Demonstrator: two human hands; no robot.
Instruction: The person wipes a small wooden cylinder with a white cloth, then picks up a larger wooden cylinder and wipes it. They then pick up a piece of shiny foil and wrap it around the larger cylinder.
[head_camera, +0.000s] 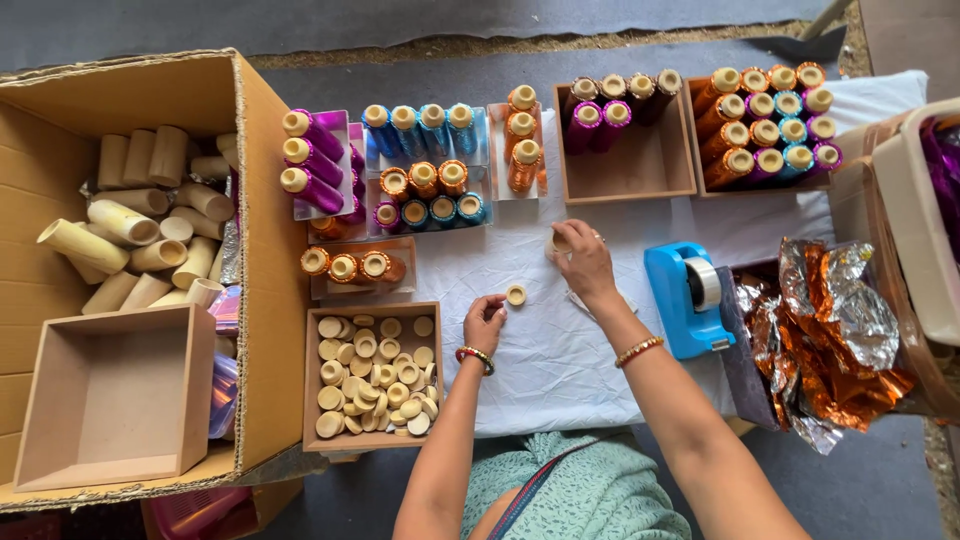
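Small round cream cap (516, 294): lies flat on the white cloth (560, 370), hollow side up w/ darker centre, just right of the left hand (484, 322), not gripped, fingertips near but apart. Second cream piece (556, 243): in the right hand (585, 258), mostly hidden by fingers, only a pale rounded edge shows; shape can't be told. It sits up and right of the flat cap, well short of the blue tape dispenser (688, 296).

2 hands (484, 322); 1 blue tape dispenser (688, 297); 1 cardboard box (262, 250); 4 wooden trays (312, 380).
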